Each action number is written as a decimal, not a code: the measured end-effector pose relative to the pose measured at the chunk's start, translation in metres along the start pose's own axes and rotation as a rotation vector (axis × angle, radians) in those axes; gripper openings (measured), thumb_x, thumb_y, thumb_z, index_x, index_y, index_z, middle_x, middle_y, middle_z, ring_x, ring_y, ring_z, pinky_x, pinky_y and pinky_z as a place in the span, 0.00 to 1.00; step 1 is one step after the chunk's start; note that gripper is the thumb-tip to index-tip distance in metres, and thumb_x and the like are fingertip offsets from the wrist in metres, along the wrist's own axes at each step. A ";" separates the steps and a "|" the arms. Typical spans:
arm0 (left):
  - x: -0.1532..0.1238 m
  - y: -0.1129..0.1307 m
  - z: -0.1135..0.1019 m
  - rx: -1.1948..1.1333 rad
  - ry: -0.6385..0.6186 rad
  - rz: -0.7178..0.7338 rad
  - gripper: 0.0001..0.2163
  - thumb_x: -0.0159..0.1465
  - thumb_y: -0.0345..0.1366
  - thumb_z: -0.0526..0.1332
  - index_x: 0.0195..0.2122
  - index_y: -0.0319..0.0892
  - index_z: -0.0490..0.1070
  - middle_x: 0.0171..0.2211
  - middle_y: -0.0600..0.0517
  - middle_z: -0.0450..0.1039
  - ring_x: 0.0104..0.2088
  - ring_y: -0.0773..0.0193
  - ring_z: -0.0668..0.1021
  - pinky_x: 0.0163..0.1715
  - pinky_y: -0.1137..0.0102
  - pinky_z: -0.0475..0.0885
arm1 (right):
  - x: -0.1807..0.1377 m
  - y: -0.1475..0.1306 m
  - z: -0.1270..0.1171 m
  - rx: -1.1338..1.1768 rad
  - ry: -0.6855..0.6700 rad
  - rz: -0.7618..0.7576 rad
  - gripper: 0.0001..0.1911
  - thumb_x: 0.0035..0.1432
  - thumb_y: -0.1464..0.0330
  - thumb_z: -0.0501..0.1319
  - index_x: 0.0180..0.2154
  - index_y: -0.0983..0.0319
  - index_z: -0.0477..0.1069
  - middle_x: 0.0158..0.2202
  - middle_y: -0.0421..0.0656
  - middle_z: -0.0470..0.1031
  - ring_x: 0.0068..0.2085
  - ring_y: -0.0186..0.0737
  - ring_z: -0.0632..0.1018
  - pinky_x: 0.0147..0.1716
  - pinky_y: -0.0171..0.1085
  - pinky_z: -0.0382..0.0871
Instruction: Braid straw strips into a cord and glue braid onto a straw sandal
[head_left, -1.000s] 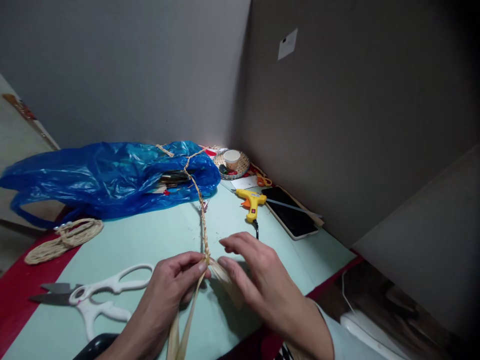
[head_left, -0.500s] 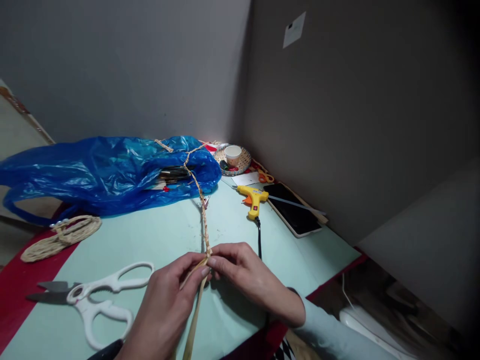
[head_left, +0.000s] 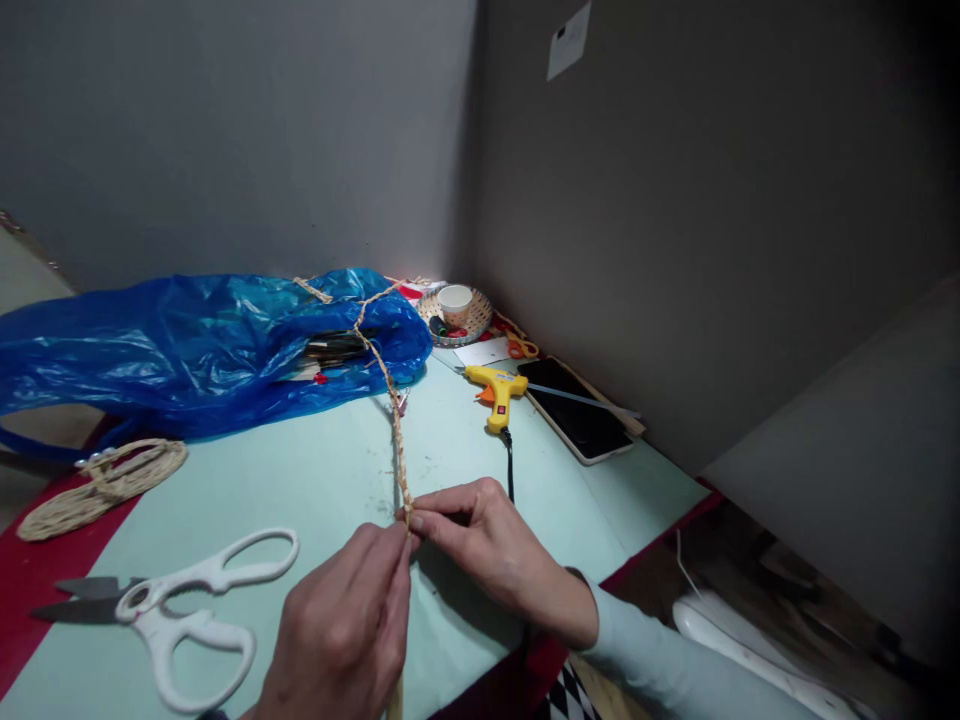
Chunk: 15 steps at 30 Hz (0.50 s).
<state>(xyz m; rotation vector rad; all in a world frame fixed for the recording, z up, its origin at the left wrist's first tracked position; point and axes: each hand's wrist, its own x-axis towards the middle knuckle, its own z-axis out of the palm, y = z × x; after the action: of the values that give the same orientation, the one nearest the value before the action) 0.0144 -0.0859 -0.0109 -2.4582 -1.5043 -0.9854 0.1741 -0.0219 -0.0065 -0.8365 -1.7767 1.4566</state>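
A thin tan braided cord [head_left: 397,440] runs from the blue plastic bag down toward me over the pale green table cover. My right hand [head_left: 480,540] pinches its near end between thumb and fingertips. Close against it, my left hand [head_left: 345,610] is closed on the fibre strands just below the braid, its back turned up and its fingertips partly hidden. One flat strand [head_left: 395,700] hangs out beneath the left hand. White-handled scissors [head_left: 180,600] lie open to the left of that hand.
A blue plastic bag [head_left: 187,350] covers the back left, a woven sandal sole [head_left: 105,490] in front of it. Toward the right sit a yellow glue gun [head_left: 496,392] with its cord, a phone [head_left: 577,410], orange scissors [head_left: 523,346] and a cup [head_left: 454,303] on a woven tray [head_left: 480,318].
My left hand has turned over, back upward, and its fingers have closed lower on the strands. The right hand keeps its pinch. The whole view has shifted slightly.
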 end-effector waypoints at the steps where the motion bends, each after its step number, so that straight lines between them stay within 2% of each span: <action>1: -0.001 0.000 0.001 0.025 -0.001 0.030 0.07 0.65 0.25 0.55 0.38 0.41 0.72 0.26 0.51 0.73 0.25 0.63 0.78 0.28 0.71 0.69 | 0.000 -0.001 -0.001 -0.022 -0.005 -0.001 0.14 0.61 0.69 0.56 0.24 0.66 0.73 0.21 0.37 0.65 0.26 0.32 0.64 0.27 0.31 0.58; 3: 0.000 -0.001 0.000 0.042 -0.010 0.029 0.07 0.65 0.26 0.55 0.36 0.41 0.72 0.24 0.52 0.71 0.23 0.63 0.76 0.27 0.70 0.68 | 0.000 -0.003 -0.001 -0.109 0.002 -0.011 0.15 0.61 0.70 0.57 0.22 0.66 0.72 0.20 0.35 0.61 0.25 0.31 0.62 0.26 0.31 0.55; 4: 0.002 -0.002 -0.001 0.024 -0.017 -0.021 0.07 0.65 0.28 0.56 0.35 0.42 0.72 0.24 0.53 0.72 0.23 0.63 0.76 0.27 0.70 0.68 | 0.000 -0.004 -0.001 -0.154 0.008 -0.021 0.15 0.60 0.71 0.57 0.22 0.66 0.72 0.20 0.35 0.60 0.25 0.30 0.62 0.26 0.31 0.55; 8: 0.009 0.000 -0.008 -0.160 -0.097 -0.444 0.06 0.65 0.38 0.59 0.32 0.47 0.72 0.24 0.55 0.75 0.24 0.62 0.79 0.25 0.72 0.71 | 0.002 -0.005 0.001 -0.228 0.026 -0.051 0.13 0.60 0.73 0.57 0.24 0.66 0.74 0.21 0.36 0.63 0.26 0.31 0.64 0.27 0.32 0.56; 9: 0.009 0.002 -0.009 -0.179 -0.098 -0.502 0.06 0.65 0.39 0.59 0.32 0.48 0.72 0.24 0.56 0.76 0.24 0.62 0.79 0.24 0.72 0.71 | 0.002 -0.004 0.001 -0.215 0.020 -0.052 0.12 0.59 0.73 0.57 0.25 0.66 0.74 0.22 0.36 0.64 0.26 0.31 0.64 0.27 0.32 0.56; 10: 0.009 0.003 -0.008 -0.174 -0.086 -0.496 0.05 0.65 0.38 0.59 0.32 0.48 0.72 0.24 0.56 0.76 0.24 0.62 0.79 0.24 0.72 0.71 | 0.001 -0.004 0.001 -0.192 0.014 -0.044 0.12 0.59 0.73 0.56 0.25 0.66 0.74 0.22 0.36 0.64 0.26 0.31 0.64 0.27 0.32 0.56; 11: 0.008 0.003 -0.007 -0.149 -0.068 -0.428 0.05 0.65 0.37 0.59 0.32 0.47 0.72 0.25 0.55 0.77 0.24 0.62 0.79 0.25 0.72 0.71 | 0.001 -0.004 0.000 -0.162 0.009 -0.027 0.12 0.59 0.73 0.56 0.25 0.66 0.74 0.22 0.36 0.64 0.26 0.31 0.64 0.27 0.32 0.56; 15: -0.003 -0.002 0.002 0.104 -0.031 0.050 0.07 0.65 0.26 0.56 0.39 0.39 0.73 0.25 0.50 0.76 0.24 0.62 0.79 0.28 0.72 0.72 | -0.001 -0.005 -0.004 -0.049 -0.014 0.047 0.12 0.59 0.70 0.56 0.24 0.65 0.70 0.21 0.35 0.60 0.26 0.31 0.60 0.26 0.32 0.54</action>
<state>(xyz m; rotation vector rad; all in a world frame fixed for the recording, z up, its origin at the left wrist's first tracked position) 0.0127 -0.0864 -0.0149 -2.4362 -1.4568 -0.8428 0.1774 -0.0217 -0.0008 -0.9010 -1.8206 1.4568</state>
